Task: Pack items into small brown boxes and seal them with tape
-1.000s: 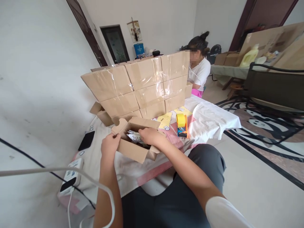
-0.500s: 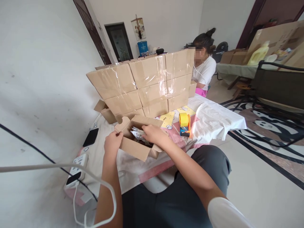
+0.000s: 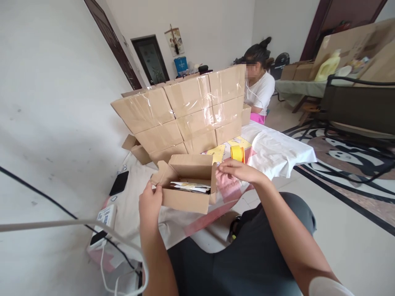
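An open cardboard box (image 3: 185, 200) stands on the cloth-covered table in front of me, with its flaps up. Several flat packets (image 3: 191, 187) with white edges lie inside, close to the near wall. My left hand (image 3: 150, 201) is closed on the box's left end, thumb and fingers at the flap. At the opposite end, my right hand (image 3: 236, 169) has its fingers pressed together at the top of the right flap. A tape dispenser with a yellow roll (image 3: 237, 153) sits just behind my right hand, partly hidden by it.
A wall of taped cardboard boxes (image 3: 193, 111) rises behind the open box. A phone (image 3: 119, 183) and a white power strip (image 3: 103, 224) lie at left, with cables crossing the foreground. A person in a white shirt (image 3: 262, 88) sits beyond; a chair (image 3: 359, 98) stands at right.
My right hand has come out of the box, off the packets, and moved right to the flap. The packets now sit lower, edges up. My left hand stays at the left end.
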Tool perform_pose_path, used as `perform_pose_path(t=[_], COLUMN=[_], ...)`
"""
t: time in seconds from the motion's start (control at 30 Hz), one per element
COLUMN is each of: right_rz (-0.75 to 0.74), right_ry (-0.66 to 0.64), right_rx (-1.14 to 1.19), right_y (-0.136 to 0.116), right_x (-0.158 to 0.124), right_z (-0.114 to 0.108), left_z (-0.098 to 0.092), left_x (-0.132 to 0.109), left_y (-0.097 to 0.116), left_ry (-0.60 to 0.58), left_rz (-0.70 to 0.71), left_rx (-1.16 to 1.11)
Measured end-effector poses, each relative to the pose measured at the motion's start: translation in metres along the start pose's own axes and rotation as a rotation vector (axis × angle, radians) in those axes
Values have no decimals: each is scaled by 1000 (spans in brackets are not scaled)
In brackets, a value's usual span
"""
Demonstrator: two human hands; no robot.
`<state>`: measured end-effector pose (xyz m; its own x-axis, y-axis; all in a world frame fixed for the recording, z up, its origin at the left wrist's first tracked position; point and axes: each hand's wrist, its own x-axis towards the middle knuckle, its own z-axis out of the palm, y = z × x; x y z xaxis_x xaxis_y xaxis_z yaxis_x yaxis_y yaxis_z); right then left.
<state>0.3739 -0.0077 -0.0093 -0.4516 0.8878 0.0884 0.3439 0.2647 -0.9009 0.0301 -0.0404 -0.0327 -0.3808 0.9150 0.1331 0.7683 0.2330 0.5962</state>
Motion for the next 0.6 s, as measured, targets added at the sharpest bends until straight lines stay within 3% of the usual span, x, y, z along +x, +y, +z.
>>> perform_pose_path(t=[0.1, 0.23, 0.37, 0.47, 0.53, 0.6], right_rz=[-145, -180, -185, -159, -114, -71], right_ry=[42, 75, 84, 171, 216, 277], right_rx=[-45, -207, -91, 3, 142, 320], right_y=[15, 24, 27, 31, 33, 34], right_x=[1, 1, 1, 7, 12, 18], right_z=[10, 28, 37, 41, 46, 53], left_z=[7, 8, -14, -26, -22, -9], left_x=[-10, -8, -8, -14, -18, -20], left_y=[0, -17, -34, -32, -25, -19], left_ry=[-53, -169, -237, -126, -21, 11], left_rz=[231, 442, 407, 380, 385, 360], left_rx=[-153, -192, -141, -52, 0, -48])
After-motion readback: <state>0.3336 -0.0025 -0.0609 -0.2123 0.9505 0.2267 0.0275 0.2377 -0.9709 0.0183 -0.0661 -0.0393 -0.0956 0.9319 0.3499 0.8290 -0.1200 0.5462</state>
